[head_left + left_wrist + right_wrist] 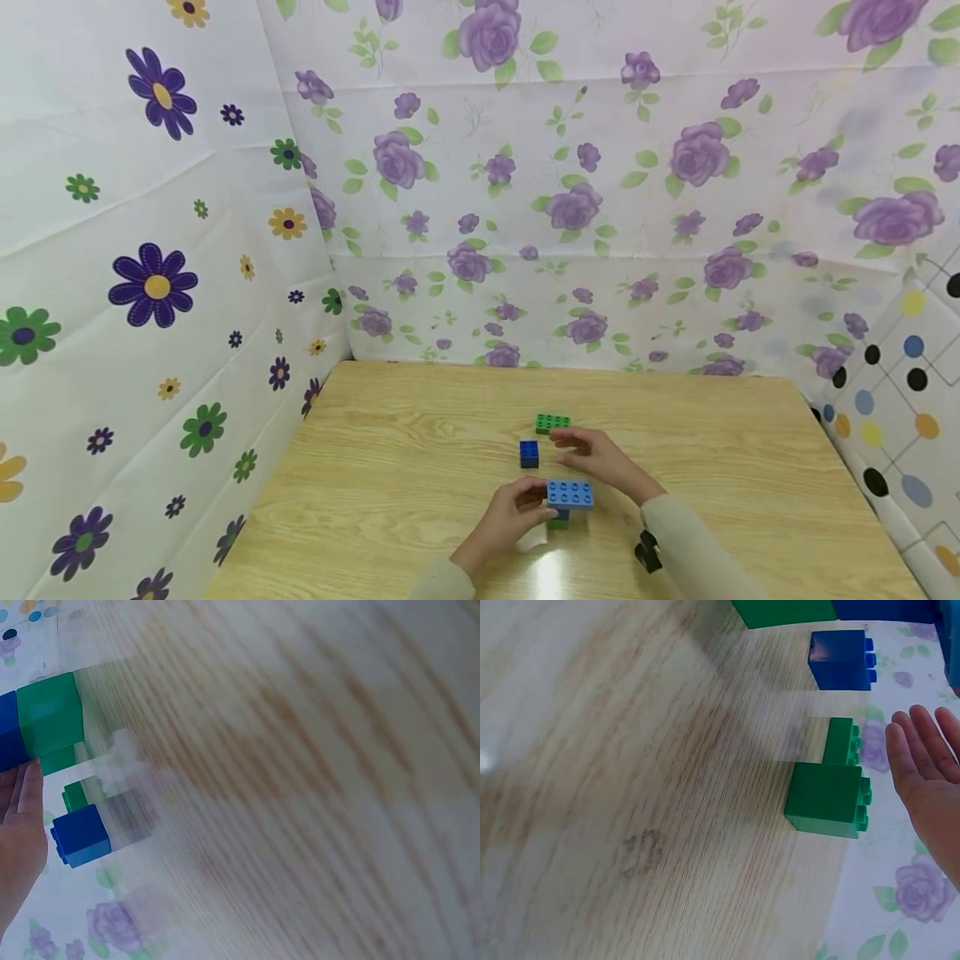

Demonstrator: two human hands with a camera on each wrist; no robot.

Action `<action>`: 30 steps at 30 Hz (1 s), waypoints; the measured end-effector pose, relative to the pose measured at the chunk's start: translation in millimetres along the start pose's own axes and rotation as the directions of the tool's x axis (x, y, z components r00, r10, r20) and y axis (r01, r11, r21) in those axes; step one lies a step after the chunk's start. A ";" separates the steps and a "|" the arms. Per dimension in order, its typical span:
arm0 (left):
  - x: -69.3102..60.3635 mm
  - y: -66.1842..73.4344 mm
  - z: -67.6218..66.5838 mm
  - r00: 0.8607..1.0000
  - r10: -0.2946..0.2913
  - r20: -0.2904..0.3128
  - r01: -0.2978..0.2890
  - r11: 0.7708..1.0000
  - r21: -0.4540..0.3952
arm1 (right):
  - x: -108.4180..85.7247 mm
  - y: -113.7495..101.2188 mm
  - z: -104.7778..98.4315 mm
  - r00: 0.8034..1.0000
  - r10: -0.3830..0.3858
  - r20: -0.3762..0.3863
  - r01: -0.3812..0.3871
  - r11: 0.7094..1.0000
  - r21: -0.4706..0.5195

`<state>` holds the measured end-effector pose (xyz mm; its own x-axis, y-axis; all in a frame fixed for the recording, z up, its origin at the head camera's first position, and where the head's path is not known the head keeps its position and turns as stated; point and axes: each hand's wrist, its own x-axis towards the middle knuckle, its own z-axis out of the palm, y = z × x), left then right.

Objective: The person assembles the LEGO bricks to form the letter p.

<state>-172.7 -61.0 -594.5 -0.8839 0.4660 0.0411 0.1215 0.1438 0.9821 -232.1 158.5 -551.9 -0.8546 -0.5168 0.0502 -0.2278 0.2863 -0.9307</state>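
Observation:
My left hand [510, 518] [19, 847] grips a small stack at its left side. The stack has a light blue eight-stud brick [570, 494] on top, a darker blue brick [562, 515] [9, 733] under it and a green brick [557, 525] [51, 714] at the bottom. Above and right of it in the head view, my right hand [600, 460] [936, 780] holds nothing, its fingers extended. Beyond the stack stands a dark blue brick [529, 454] [82, 835] [841, 660]. A green brick [552, 423] lies just past the right fingertips.
The right wrist view shows two green pieces, a larger one [823, 799] and a narrower-looking one [840, 741]. The wooden table [405, 425] meets flowered cloth walls [525, 325] behind and at the sides. A black object [648, 552] is at the right wrist.

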 end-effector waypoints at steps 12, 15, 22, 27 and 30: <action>-0.8 0.0 0.3 1.000 -0.020 -0.004 0.020 1.000 -0.011 | 28.3 31.1 8.1 0.999 0.014 0.047 -0.015 0.999 0.031; -0.9 1.0 0.4 1.000 -0.025 -0.001 0.025 1.000 -0.013 | 31.1 31.4 11.8 0.998 0.017 0.062 -0.021 0.998 0.057; -0.1 1.1 1.6 0.999 -0.051 0.002 0.051 0.999 -0.015 | 35.9 35.5 18.7 0.996 0.027 0.082 -0.033 0.997 0.076; 0.1 -0.3 1.4 0.998 -0.064 0.002 0.064 0.998 -0.018 | 38.8 43.3 22.4 0.996 0.046 0.079 -0.048 0.998 0.034; -0.2 -0.2 0.7 0.998 -0.061 0.000 0.061 0.998 -0.024 | 40.8 46.5 24.8 0.996 0.051 0.078 -0.055 0.997 0.054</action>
<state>-172.2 -60.5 -594.8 -0.8895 0.4565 -0.0191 0.0564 0.1512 0.9869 -266.0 130.7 -602.2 -0.8260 -0.5630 -0.0255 -0.1550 0.2703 -0.9502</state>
